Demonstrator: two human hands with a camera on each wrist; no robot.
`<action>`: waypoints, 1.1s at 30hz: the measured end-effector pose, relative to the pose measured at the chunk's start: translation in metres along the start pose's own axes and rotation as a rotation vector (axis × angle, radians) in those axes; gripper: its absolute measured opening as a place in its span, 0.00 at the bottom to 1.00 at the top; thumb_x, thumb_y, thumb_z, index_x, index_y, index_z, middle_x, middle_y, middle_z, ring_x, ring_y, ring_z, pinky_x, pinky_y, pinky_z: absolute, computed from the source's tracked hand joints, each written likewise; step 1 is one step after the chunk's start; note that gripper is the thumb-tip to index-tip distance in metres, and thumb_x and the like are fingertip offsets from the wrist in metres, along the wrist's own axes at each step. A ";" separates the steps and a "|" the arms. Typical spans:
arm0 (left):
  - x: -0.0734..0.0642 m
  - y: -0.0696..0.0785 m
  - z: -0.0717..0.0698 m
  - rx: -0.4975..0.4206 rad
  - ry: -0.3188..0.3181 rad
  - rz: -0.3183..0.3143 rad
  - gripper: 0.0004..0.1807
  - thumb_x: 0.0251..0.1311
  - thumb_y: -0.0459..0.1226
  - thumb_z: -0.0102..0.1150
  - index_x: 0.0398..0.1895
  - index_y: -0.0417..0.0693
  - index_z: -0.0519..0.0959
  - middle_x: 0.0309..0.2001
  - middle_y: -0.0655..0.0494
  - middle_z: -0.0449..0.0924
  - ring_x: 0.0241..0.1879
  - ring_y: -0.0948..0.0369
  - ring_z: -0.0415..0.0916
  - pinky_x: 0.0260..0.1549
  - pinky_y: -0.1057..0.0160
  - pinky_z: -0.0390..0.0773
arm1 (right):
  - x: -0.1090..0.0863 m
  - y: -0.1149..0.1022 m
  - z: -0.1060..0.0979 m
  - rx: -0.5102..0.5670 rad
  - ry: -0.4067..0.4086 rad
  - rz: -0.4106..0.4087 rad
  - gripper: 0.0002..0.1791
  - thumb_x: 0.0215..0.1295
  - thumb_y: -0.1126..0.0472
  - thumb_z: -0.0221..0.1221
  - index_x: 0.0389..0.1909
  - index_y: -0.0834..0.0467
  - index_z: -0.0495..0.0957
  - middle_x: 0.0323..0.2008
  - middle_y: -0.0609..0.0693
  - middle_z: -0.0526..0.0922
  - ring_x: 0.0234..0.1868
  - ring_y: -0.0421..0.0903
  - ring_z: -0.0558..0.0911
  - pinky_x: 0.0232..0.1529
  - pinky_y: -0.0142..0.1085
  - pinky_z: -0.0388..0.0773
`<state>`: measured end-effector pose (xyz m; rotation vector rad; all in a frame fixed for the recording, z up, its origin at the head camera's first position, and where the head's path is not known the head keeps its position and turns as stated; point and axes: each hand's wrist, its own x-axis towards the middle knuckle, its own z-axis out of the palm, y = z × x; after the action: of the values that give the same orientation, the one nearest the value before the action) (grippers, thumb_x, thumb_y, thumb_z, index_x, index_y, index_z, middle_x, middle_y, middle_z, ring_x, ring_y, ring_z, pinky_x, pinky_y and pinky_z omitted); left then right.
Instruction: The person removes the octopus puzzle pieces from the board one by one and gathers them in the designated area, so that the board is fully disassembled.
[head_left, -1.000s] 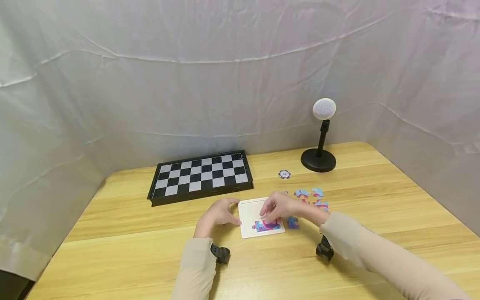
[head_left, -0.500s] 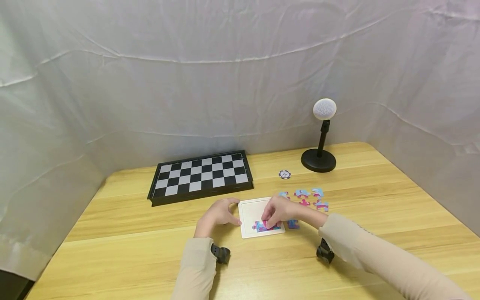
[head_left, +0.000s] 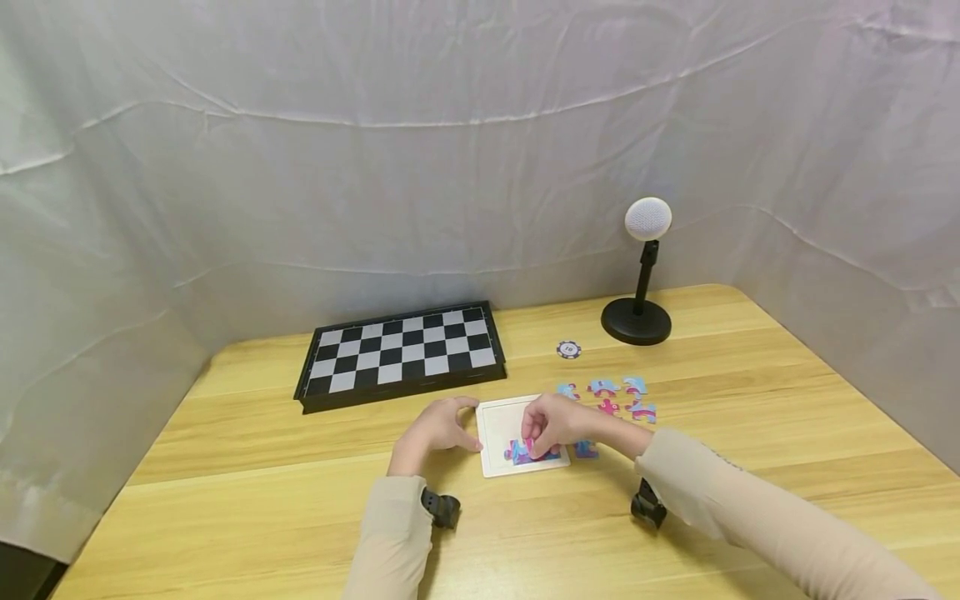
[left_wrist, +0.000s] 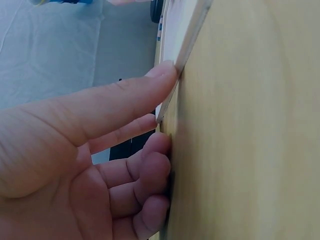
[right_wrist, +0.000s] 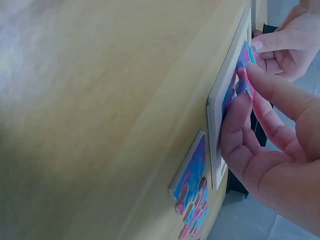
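My left hand (head_left: 438, 425) is at the left side of a shallow white puzzle tray (head_left: 497, 423). Its outstretched thumb and index finger touch the tray's edge, while the other fingers (left_wrist: 150, 172) curl loosely at the tabletop. Over the tray's lower part, my right hand (head_left: 561, 419) pinches a pink puzzle piece (right_wrist: 249, 82) between thumb and index finger. Blue and purple puzzle pieces (head_left: 517, 454) lie in the tray along its near edge, partly hidden by that hand. Just right of the tray lies a loose blue-purple piece (head_left: 587, 450).
Several loose puzzle pieces (head_left: 603, 387) lie beyond the right hand, one of them a red-pink piece (head_left: 609, 407). A poker chip (head_left: 568, 349) is farther back. A black-framed chessboard (head_left: 405, 350) stands back left, a round-headed microphone on a stand (head_left: 637, 321) back right.
My right hand has lowered the pink piece onto the lower part of the tray and shifted it slightly. Loose pieces formerly behind that hand now show. The left hand has stayed put.
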<state>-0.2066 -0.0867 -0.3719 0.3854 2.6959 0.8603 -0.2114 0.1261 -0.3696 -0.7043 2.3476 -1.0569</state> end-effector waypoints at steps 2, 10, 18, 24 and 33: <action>0.000 0.000 0.000 0.000 0.001 -0.001 0.37 0.37 0.34 0.71 0.57 0.42 0.69 0.50 0.46 0.70 0.41 0.54 0.65 0.51 0.52 0.64 | -0.001 -0.002 0.001 -0.007 0.007 0.008 0.08 0.44 0.73 0.65 0.23 0.64 0.74 0.19 0.48 0.73 0.16 0.40 0.71 0.18 0.29 0.71; -0.001 0.000 0.000 0.002 0.000 -0.013 0.37 0.37 0.34 0.71 0.57 0.42 0.69 0.48 0.46 0.72 0.37 0.54 0.67 0.49 0.53 0.65 | -0.002 0.000 0.002 0.002 -0.001 -0.008 0.05 0.48 0.76 0.59 0.23 0.64 0.74 0.17 0.47 0.73 0.16 0.40 0.71 0.19 0.30 0.73; -0.001 0.000 0.000 0.007 0.004 -0.016 0.37 0.37 0.34 0.71 0.57 0.42 0.70 0.55 0.43 0.68 0.43 0.53 0.65 0.53 0.51 0.63 | -0.002 0.003 -0.001 0.059 0.000 -0.037 0.04 0.54 0.76 0.55 0.25 0.65 0.74 0.19 0.49 0.74 0.17 0.40 0.71 0.21 0.32 0.73; -0.001 0.000 0.001 0.004 0.003 -0.023 0.37 0.37 0.35 0.71 0.57 0.42 0.69 0.56 0.43 0.68 0.43 0.53 0.65 0.53 0.50 0.62 | -0.007 0.001 -0.010 0.083 0.005 -0.032 0.03 0.56 0.74 0.54 0.28 0.65 0.75 0.21 0.48 0.73 0.21 0.41 0.69 0.21 0.29 0.69; -0.001 0.000 0.000 0.013 0.009 -0.011 0.37 0.37 0.34 0.71 0.57 0.42 0.69 0.57 0.41 0.67 0.45 0.53 0.65 0.54 0.50 0.61 | -0.018 0.009 -0.024 0.140 0.019 -0.018 0.02 0.58 0.72 0.54 0.30 0.68 0.74 0.22 0.50 0.74 0.23 0.44 0.71 0.23 0.34 0.71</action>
<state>-0.2058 -0.0864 -0.3720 0.3701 2.7103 0.8434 -0.2146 0.1553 -0.3581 -0.6670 2.2606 -1.2270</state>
